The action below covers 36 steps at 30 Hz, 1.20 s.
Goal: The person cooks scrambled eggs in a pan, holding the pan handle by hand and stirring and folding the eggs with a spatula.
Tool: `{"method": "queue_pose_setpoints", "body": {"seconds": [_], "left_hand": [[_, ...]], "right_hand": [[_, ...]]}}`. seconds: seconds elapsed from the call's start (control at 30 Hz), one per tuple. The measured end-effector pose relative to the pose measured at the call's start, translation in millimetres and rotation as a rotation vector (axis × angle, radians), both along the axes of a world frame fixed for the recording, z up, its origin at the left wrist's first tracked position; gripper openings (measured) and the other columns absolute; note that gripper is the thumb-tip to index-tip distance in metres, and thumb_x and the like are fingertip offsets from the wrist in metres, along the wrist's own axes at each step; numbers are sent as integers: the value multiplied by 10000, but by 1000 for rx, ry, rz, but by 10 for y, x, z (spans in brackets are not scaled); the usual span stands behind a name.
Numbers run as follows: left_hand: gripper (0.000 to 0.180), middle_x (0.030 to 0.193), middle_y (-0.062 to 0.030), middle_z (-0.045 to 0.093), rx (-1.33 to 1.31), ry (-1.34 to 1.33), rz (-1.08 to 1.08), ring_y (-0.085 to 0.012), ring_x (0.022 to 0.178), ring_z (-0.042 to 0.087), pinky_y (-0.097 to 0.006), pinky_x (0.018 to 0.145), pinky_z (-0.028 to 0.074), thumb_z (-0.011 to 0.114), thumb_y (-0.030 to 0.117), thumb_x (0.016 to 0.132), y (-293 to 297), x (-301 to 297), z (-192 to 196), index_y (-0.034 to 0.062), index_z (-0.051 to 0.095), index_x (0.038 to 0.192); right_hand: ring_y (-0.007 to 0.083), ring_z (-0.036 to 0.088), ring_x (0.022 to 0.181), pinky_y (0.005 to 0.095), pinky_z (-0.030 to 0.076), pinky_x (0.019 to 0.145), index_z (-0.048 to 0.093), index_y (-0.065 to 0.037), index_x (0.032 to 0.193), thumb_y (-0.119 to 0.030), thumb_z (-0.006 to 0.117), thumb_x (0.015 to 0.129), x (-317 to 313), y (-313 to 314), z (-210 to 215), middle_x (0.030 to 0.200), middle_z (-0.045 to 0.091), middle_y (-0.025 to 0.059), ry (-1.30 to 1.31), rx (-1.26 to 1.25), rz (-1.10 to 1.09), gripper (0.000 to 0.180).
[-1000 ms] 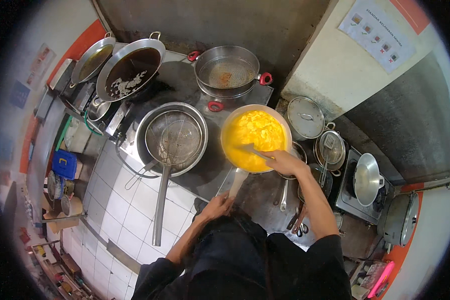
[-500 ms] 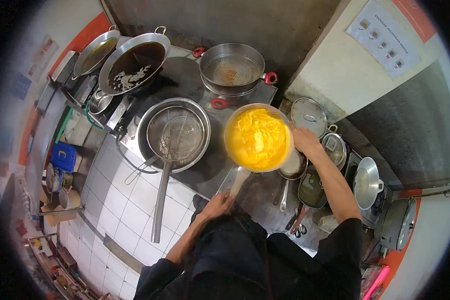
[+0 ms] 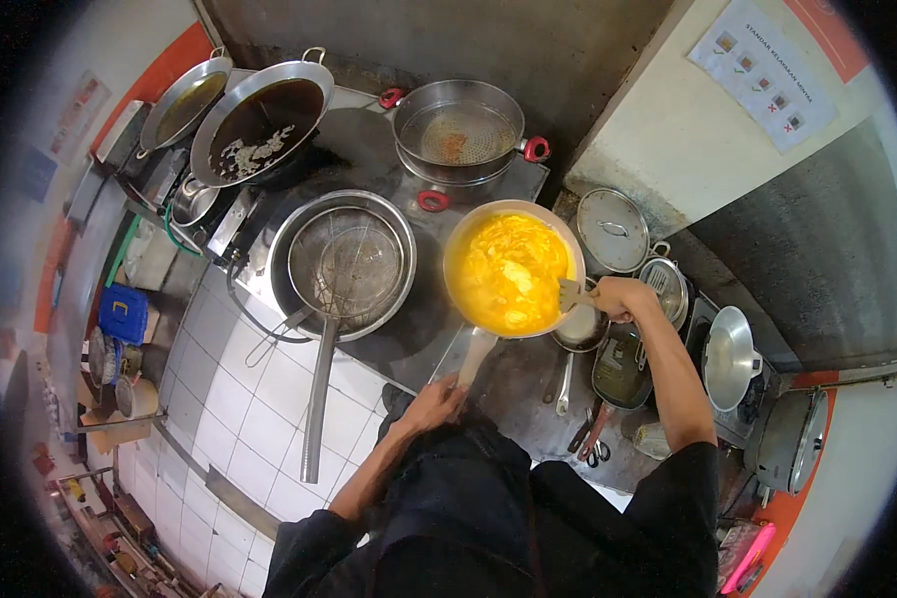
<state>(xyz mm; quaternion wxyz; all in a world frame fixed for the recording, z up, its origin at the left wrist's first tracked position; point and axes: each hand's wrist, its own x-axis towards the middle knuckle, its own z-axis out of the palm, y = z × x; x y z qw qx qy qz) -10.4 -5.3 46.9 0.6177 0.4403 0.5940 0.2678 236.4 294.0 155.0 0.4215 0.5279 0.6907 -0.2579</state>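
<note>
My left hand (image 3: pixel 436 407) is closed round the pale handle of a frying pan (image 3: pixel 555 225). Soft yellow scrambled egg (image 3: pixel 513 269), partly runny, covers most of the pan's inside. In my right hand (image 3: pixel 624 298) is a slotted spatula (image 3: pixel 571 296); its slotted head sits at the right side of the pan, over the rim and the edge of the egg. What lies under the pan is hidden.
Left of the pan, a long-handled strainer (image 3: pixel 347 261) rests in a metal basin (image 3: pixel 281 289). Behind stands a red-handled steamer pot (image 3: pixel 458 125). Dark liquid fills a wok (image 3: pixel 269 110) at far left. A lid (image 3: pixel 613 231), a square pan (image 3: pixel 623 374) and a metal bowl (image 3: pixel 734 359) sit right.
The spatula has swept from the far right of the pan toward me, to the right rim, with my right hand shifting nearer. The egg's surface has shifted; my left hand stays on the handle.
</note>
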Motion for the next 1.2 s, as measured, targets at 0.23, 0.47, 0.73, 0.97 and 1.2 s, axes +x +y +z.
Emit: {"method": "queue_pose_setpoints", "body": {"seconds": [0.23,0.47,0.73,0.97,1.2], "left_hand": [[486,796,-110,606,-48,-23,-16,-180,688,585,-347,639,477,459,366,983,4,-25,96,8,459,1311],[473,747,-98,606,-18,10,-6,-189,645,583,-351,629,473,454,367,981,-7,-11,18,23,469,1306],[484,723,-98,613,-25,32,-36,-197,635,587,-351,629,472,444,377,977,3,-19,64,34,457,1319],[512,742,-100,617,-27,24,-22,-197,654,594,-352,635,478,454,382,969,-36,-19,-81,33,438,1343],[527,781,-127,639,-8,50,-34,-208,676,617,-356,657,486,457,404,966,11,-23,-3,29,450,1336]], "right_hand": [[123,460,404,282,376,383,567,-193,1294,-260,456,957,1,-178,32,548,524,47,166,-154,-42,361],[100,376,360,269,291,337,622,-109,1181,-356,485,966,-266,-563,-449,546,452,21,549,-225,-344,355],[142,442,397,294,355,375,593,-129,1259,-475,472,953,-504,-704,-592,575,476,37,814,-72,-572,477],[418,634,870,498,499,731,466,-112,1356,-127,439,918,-282,-1002,-264,837,633,271,600,528,10,439],[419,637,820,501,514,727,426,-163,1391,-22,475,845,-219,-1493,300,905,623,246,467,571,99,566]]}}
